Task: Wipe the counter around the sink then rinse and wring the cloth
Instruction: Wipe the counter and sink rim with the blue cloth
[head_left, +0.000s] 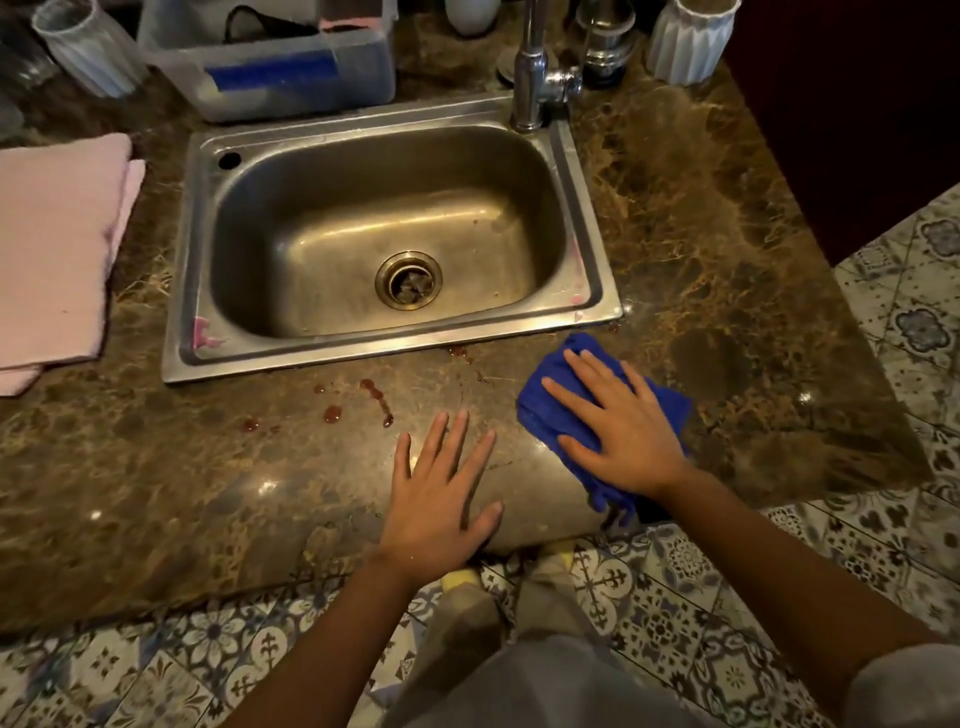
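A blue cloth (556, 384) lies on the brown marble counter (156, 493) just off the front right corner of the steel sink (176, 291). My right hand (618, 421) presses flat on the cloth with fingers spread. My left hand (441, 493) rests flat on the bare counter near the front edge, holding nothing. Red spots (374, 395) dot the counter in front of the sink, left of the cloth. Pink smears (205, 335) mark the sink rim's front left corner. The faucet (530, 67) stands at the sink's back right.
A folded pink towel (57, 244) lies left of the sink. Behind it stand a plastic tub (291, 78), glasses (88, 47) and a white ribbed vase (685, 41). The counter's front edge runs just under my wrists, with patterned floor tiles (675, 597) below.
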